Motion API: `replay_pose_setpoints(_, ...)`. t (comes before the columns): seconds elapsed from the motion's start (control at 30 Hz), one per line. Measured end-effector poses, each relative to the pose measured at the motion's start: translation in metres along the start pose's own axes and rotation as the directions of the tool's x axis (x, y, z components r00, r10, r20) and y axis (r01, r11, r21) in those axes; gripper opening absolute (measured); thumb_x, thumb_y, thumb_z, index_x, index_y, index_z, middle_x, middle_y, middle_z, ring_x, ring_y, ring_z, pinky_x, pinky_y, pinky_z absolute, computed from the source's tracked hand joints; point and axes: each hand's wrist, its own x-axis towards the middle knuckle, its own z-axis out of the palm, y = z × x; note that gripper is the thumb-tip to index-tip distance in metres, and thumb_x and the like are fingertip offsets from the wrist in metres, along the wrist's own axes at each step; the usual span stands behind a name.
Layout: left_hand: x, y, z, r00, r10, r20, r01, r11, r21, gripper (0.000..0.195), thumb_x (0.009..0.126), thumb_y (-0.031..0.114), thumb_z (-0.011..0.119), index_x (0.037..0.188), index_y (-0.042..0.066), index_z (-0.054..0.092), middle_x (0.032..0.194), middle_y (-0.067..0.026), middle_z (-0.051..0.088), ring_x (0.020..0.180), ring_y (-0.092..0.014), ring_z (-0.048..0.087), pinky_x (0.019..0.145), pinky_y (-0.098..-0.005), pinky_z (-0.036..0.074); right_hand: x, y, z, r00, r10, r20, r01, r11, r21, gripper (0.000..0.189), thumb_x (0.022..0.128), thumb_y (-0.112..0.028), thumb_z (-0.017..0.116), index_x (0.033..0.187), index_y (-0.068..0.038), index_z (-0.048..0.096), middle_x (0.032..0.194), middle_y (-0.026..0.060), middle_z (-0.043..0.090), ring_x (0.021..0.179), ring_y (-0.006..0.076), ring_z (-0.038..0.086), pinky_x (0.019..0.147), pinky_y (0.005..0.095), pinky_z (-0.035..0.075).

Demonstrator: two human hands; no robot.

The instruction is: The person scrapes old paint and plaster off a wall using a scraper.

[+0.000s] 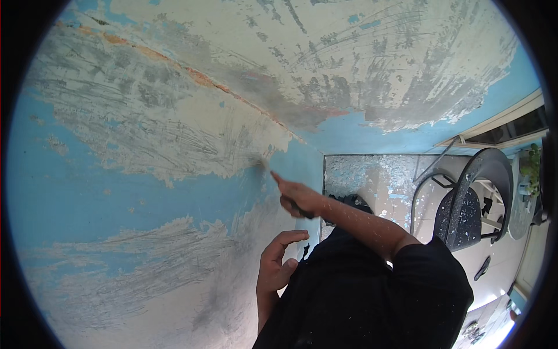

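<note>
My right hand (301,198) is closed around the dark handle of a scraper (264,164), its index finger stretched along it towards the motion-blurred blade. The blade lies at the wall (196,192), where pale, scratched plaster borders light blue paint. Lower down, near my black shirt, my left hand (279,261) is held up with thumb and fingers apart and nothing in it. A rough orange-red crack (200,77) runs along the corner where this wall meets a second scraped wall (348,65).
Paint flakes lie on the tiled floor (383,174). To the right stands a flake-covered black chair (462,218), with a potted plant (529,165) behind it and a window (501,128) above. A dark sandal (482,268) lies on the floor.
</note>
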Motion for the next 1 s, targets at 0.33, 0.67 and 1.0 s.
replay_pose_setpoints(0.33,0.001,0.004,0.005,1.0,0.004,-0.013,-0.004,1.0,0.01,0.063,0.093,0.053,0.063,0.121,-0.003,0.06,0.123,-0.0172,0.062,0.122,-0.03,0.056,0.108,-0.0431,0.037,0.008,-0.002,-0.003,0.998,-0.055,-0.043,0.052,0.997,-0.063,0.07,0.105,-0.05,0.041,0.16,-0.019,0.01,0.067,-0.002,0.045,0.051,0.0087,0.041,0.045,0.0268,0.039)
replay_pose_setpoints(0.67,-0.005,0.006,0.014,1.0,0.0,-0.028,-0.001,1.0,-0.018,0.066,0.092,0.052,0.065,0.122,-0.005,0.059,0.124,-0.0184,0.061,0.123,-0.03,0.055,0.109,-0.0431,0.036,0.017,0.003,-0.019,0.994,0.021,-0.11,-0.013,0.997,0.074,0.078,0.102,-0.059,0.038,0.159,-0.014,0.011,0.06,-0.0012,0.046,0.044,0.0109,0.04,0.041,0.0274,0.037)
replay_pose_setpoints(1.0,-0.015,0.004,0.02,0.999,-0.019,-0.029,0.018,0.999,-0.039,0.065,0.092,0.052,0.065,0.122,-0.005,0.059,0.124,-0.0187,0.061,0.124,-0.031,0.054,0.11,-0.0435,0.036,0.045,-0.015,-0.038,0.989,0.002,-0.147,0.037,0.964,0.262,0.073,0.103,-0.056,0.04,0.16,-0.019,0.014,0.065,-0.0031,0.043,0.049,0.009,0.038,0.044,0.0258,0.035)
